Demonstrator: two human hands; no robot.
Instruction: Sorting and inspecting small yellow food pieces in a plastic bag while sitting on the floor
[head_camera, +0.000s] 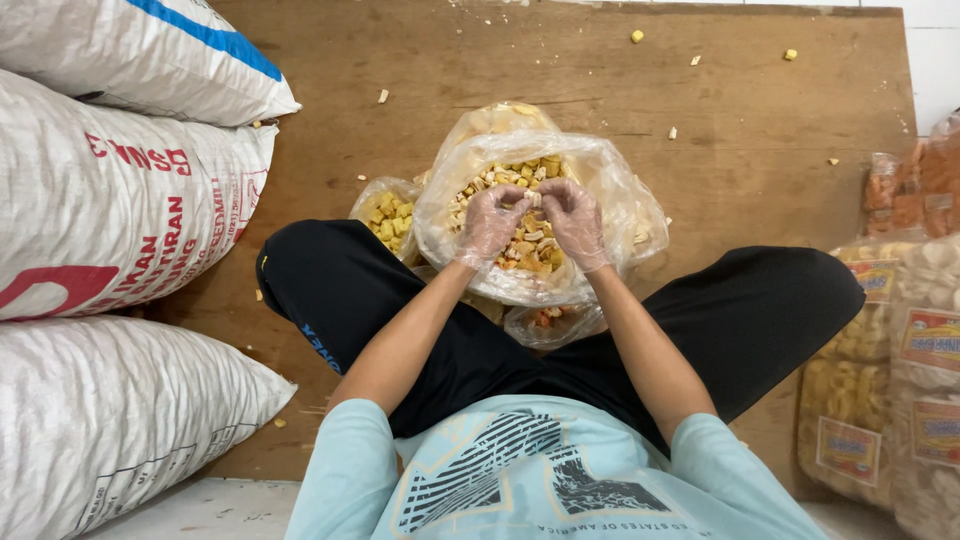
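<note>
On the wooden board (760, 190), snack bag (610, 190) surrounds both hands' fingers (520, 197)

Open clear plastic bag (610, 215) of mixed snack pieces (530, 245)

The bag sits upright on the wooden floor between the seated person's crossed legs, its mouth spread wide. It is filled with small yellow, cream and orange crackers. Its thin film is crumpled and glossy, and both gloved hands are inside it.
</note>
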